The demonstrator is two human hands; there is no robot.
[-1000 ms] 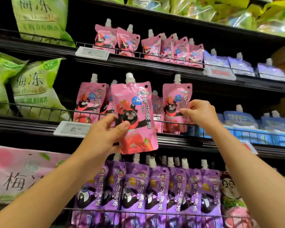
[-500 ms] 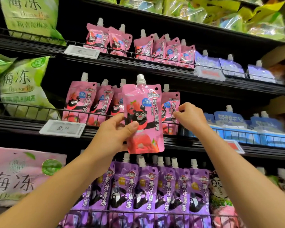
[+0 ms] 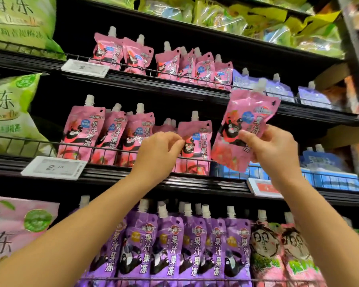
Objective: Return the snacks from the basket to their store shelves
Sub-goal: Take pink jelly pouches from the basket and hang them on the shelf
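With the right hand [image 3: 274,150] gripping the pouch [image 3: 245,129] and the left hand [image 3: 160,152] pinching a shelved pouch [image 3: 195,146] beside it, a hasty insertion could topple that row over the rail [image 3: 112,154].

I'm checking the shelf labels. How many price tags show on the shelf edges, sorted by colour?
White price tags: 2
Red price tag: 1
Total: 3
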